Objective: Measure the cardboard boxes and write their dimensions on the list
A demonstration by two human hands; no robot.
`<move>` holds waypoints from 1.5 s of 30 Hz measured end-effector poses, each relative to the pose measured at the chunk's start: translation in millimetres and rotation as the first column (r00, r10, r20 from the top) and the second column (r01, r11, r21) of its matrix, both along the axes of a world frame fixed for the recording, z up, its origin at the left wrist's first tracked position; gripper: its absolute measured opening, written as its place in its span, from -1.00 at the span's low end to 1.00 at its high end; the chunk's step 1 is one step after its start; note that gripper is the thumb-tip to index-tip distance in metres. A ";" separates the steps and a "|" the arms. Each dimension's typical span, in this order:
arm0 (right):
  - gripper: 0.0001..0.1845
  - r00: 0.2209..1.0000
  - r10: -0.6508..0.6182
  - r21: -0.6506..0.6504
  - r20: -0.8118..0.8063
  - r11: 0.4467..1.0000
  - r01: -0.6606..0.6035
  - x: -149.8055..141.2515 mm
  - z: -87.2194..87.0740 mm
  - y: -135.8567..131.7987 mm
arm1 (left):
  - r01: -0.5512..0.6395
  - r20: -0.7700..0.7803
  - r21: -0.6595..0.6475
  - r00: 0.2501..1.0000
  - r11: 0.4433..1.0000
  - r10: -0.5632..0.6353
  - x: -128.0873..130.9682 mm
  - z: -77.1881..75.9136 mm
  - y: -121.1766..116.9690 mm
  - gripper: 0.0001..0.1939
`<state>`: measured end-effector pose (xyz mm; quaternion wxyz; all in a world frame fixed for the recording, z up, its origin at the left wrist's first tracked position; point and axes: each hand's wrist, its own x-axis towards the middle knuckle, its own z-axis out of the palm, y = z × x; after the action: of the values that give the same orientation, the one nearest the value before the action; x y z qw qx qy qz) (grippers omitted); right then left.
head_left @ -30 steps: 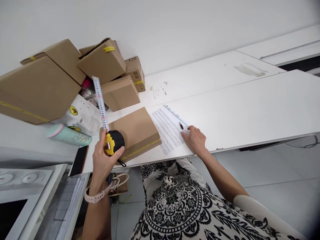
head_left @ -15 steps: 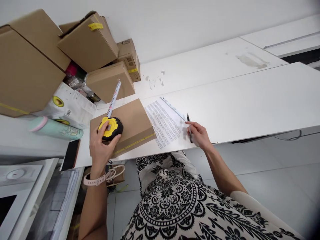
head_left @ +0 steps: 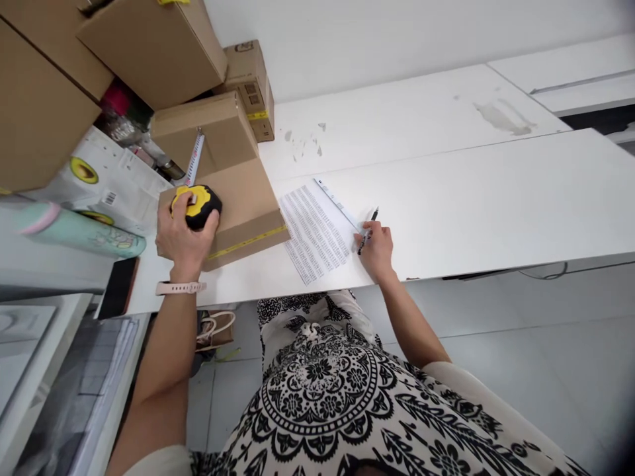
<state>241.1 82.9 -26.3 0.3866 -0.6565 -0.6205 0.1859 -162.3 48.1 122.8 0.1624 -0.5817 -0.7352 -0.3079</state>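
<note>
My left hand [head_left: 183, 231] is closed around a yellow and black tape measure [head_left: 198, 206], above the near left part of a flat cardboard box [head_left: 241, 192]. A short length of white blade [head_left: 195, 157] sticks out of the tape measure, its hooked end in front of a second cardboard box [head_left: 208, 129] behind. Whether the blade touches either box I cannot tell. My right hand [head_left: 378, 251] grips a black pen [head_left: 366, 239] between its fingers, just right of a printed sheet [head_left: 317, 231]. A clear ruler [head_left: 335, 203] lies along the sheet's right edge.
More cardboard boxes [head_left: 153, 53] are stacked at the back left. Beside them are an avocado-print carton [head_left: 109, 178] and a mint bottle [head_left: 84, 228] lying on its side. A dark phone [head_left: 118, 285] rests at the white table's [head_left: 446, 198] front left edge.
The camera view has shifted, so things sit further left and higher. My right hand has turned, and the pen now tilts more, its upper end pointing right. The tape measure stays in my left hand.
</note>
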 end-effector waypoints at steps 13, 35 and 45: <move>-0.86 0.996 0.028 0.040 0.081 0.999 -0.031 9.3 -7.6 -52.7 | 0.668 -0.057 -0.353 0.684 0.655 -0.727 158.1 -123.3 -82.5 -0.18; -0.69 0.796 0.261 -0.079 -0.546 0.930 -0.359 7.6 11.5 -50.2 | 0.718 -0.142 -0.184 0.656 0.671 -0.741 226.4 -169.8 -78.3 -0.53; -0.66 0.876 0.335 -0.105 -0.346 0.914 -0.391 7.2 18.5 -55.7 | 0.726 -0.129 -0.229 0.637 0.648 -0.760 225.8 -169.9 -79.9 -0.52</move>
<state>248.3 27.2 -7.8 0.3826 -0.5196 -0.6432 0.4122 63.5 -31.8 -47.1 0.0530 -0.8731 -0.4294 -0.2247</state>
